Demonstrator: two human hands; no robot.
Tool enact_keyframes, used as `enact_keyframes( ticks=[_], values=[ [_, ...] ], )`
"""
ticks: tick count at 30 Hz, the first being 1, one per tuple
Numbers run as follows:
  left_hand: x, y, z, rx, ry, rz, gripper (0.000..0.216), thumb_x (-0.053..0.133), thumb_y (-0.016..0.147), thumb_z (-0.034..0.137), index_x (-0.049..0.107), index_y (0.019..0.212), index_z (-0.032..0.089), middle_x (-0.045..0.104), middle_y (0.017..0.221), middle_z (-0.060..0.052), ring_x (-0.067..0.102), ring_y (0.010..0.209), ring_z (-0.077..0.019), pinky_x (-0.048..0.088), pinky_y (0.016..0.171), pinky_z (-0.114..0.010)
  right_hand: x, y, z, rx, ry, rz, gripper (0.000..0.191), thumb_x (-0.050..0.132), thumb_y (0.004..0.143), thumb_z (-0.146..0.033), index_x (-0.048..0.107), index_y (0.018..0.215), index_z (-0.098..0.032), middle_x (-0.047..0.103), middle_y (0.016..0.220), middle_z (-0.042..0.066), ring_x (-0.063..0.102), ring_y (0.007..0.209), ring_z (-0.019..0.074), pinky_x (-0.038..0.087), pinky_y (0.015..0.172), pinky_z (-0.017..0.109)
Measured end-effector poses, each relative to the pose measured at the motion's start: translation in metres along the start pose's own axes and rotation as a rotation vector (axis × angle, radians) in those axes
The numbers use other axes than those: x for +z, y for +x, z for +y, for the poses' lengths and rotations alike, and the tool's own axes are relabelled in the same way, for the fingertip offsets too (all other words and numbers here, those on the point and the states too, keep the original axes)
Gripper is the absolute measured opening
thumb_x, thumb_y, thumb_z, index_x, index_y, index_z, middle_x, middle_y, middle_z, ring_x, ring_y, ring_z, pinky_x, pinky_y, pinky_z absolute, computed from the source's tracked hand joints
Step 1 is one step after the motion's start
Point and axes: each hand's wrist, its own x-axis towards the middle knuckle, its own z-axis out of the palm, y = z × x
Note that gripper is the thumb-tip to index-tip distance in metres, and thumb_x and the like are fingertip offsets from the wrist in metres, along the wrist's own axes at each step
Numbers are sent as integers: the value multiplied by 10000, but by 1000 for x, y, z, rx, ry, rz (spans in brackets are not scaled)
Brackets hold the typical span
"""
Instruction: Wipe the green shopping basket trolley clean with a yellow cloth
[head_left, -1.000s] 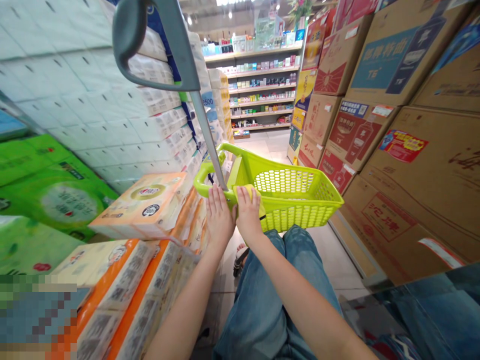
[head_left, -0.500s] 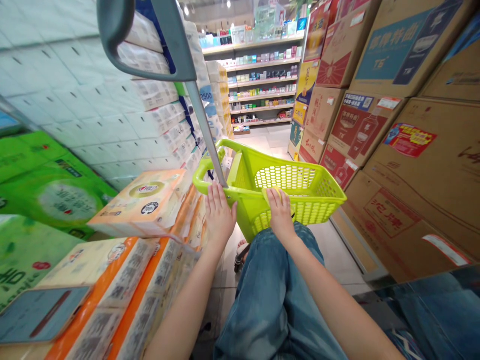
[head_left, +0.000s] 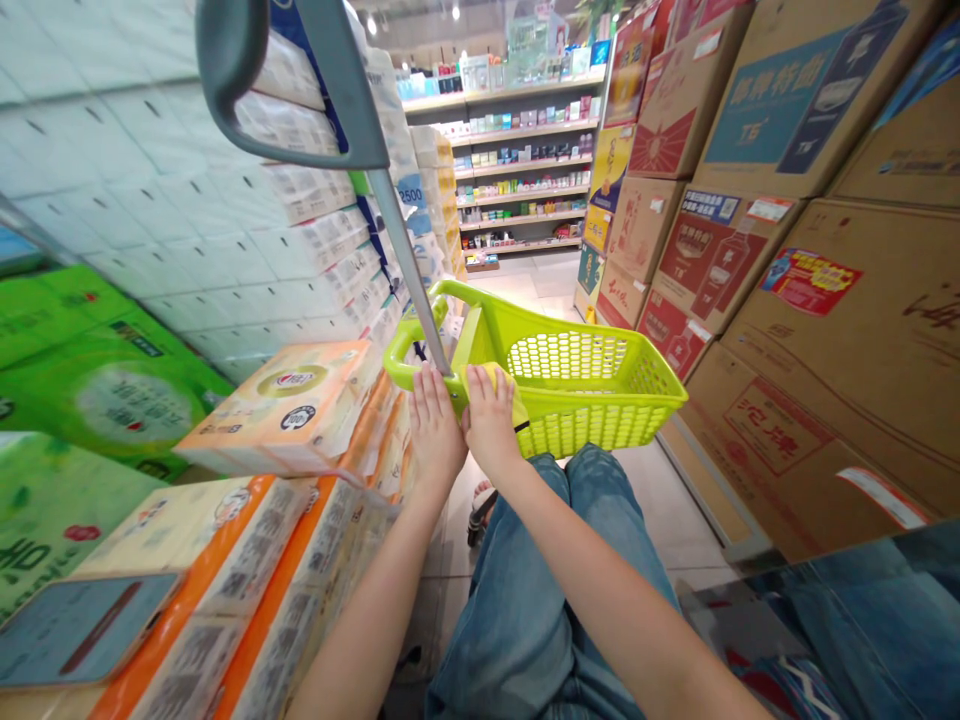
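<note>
A lime-green shopping basket [head_left: 607, 415] with pierced sides stands tilted in front of my knees. Its grey pull handle [head_left: 367, 120] rises on a metal pole toward the upper left. At the foot of that pole, my left hand [head_left: 437, 430] lies with stretched fingers on the basket's near side. Close beside it, my right hand [head_left: 491, 422] presses a yellow cloth [head_left: 519, 406] against the rim and near wall. Most of the cloth is hidden under the fingers. The two hands nearly touch at the thumbs.
On the left are stacked tissue packs [head_left: 277, 400], with a phone [head_left: 82, 630] lying on the front ones. Cardboard cartons [head_left: 847, 380] line the right side. Shelves of small goods [head_left: 525, 170] stand at the aisle's far end. A dark reflective surface fills the lower right corner.
My right hand has slid left along the basket's near rim with the yellow cloth, up to my left hand. The left hand has stayed almost in place.
</note>
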Motion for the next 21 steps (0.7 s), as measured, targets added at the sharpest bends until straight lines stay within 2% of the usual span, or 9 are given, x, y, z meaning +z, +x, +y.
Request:
enact_keyframes(
  ticks=[2, 5, 8, 12, 17, 19, 21],
  values=[
    [-1, 0, 0, 0, 16, 2, 660, 318, 983, 237, 112, 1578, 39, 199, 1645, -193, 74, 1548, -267, 192, 1240, -499, -1, 3, -9, -30, -5, -15, 688, 383, 842, -25, 366, 1524, -113, 421, 1558, 114, 205, 1488, 300, 169, 1226, 570],
    [-2, 0, 0, 18, 12, -7, 710, 360, 988, 324, 103, 1571, 11, 191, 1640, -218, 74, 1547, -290, 192, 1236, -511, -3, -1, 2, -96, -38, -8, 670, 364, 868, -32, 356, 1531, -128, 407, 1571, 103, 205, 1492, 282, 184, 1228, 557],
    [-2, 0, 1, 18, -5, -7, 777, 399, 983, 413, 98, 1569, 2, 181, 1637, -234, 86, 1545, -313, 198, 1227, -527, -6, -11, 28, -136, -82, 16, 749, 355, 815, 18, 330, 1545, -148, 389, 1582, 90, 189, 1505, 258, 210, 1230, 531],
    [-2, 0, 2, 11, -13, 4, 769, 394, 988, 412, 88, 1574, 17, 172, 1642, -222, 93, 1544, -318, 194, 1225, -531, -13, -26, 70, -96, -153, 44, 874, 353, 724, 64, 281, 1566, -160, 383, 1582, 94, 172, 1514, 252, 222, 1229, 541],
    [-3, 1, 2, 12, -4, 5, 770, 393, 989, 408, 80, 1577, 22, 171, 1645, -217, 93, 1544, -319, 193, 1227, -525, -27, -42, 122, -45, -258, 79, 834, 346, 761, 49, 279, 1566, -158, 408, 1560, 110, 194, 1505, 272, 250, 1216, 563],
    [-2, 1, 2, 12, -1, 8, 766, 391, 989, 403, 83, 1576, 19, 171, 1645, -217, 91, 1545, -319, 188, 1229, -525, -30, -46, 133, -21, -294, 85, 815, 349, 764, 50, 306, 1554, -146, 417, 1554, 115, 209, 1500, 281, 268, 1209, 563],
    [-2, 1, 2, 14, -5, 15, 763, 395, 988, 398, 90, 1574, 15, 173, 1644, -220, 82, 1545, -318, 183, 1231, -525, -29, -45, 131, 43, -311, 87, 805, 359, 756, 53, 332, 1540, -125, 415, 1556, 126, 213, 1498, 304, 275, 1199, 579]
  ],
)
